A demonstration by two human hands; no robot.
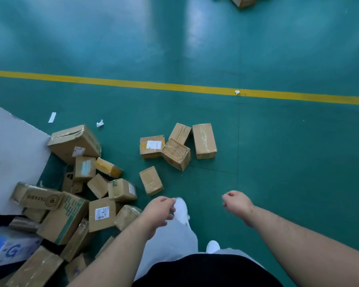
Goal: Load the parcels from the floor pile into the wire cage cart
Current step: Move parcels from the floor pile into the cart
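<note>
Several brown cardboard parcels lie in a pile (79,204) on the green floor at the lower left. A small group of parcels (176,150) sits apart near the middle, and a single small box (151,180) lies just in front of my feet. My left hand (159,212) hangs over my white shoe with fingers loosely curled, holding nothing. My right hand (236,201) hangs to the right, also loosely curled and holding nothing. The wire cage cart is not in view.
A grey slab (10,154) borders the pile on the left. A yellow line (174,87) crosses the floor beyond the parcels. Paper scraps (100,123) lie about. Another box (244,1) sits at the far top edge. A blue printed carton (6,251) lies bottom left.
</note>
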